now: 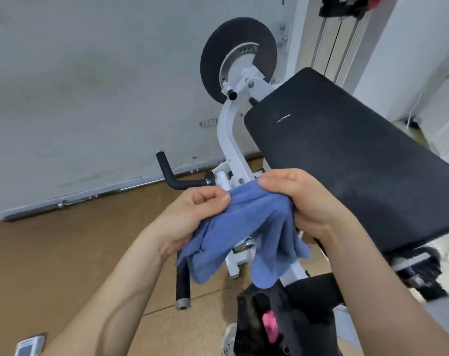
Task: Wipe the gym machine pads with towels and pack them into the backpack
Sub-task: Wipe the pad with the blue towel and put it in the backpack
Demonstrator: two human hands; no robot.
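Two hands pinch a blue towel (244, 227) between thumbs and curled fingers, left hand (192, 214) and right hand (303, 201) close together. Just beyond the knuckles sits the black pad (346, 155); below, an open backpack (282, 317). Loose corners could snag the machine's frame.

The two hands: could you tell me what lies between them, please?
In the head view, the blue towel spans the gap; the left hand and right hand each pinch its top edge, and the rest hangs bunched below.
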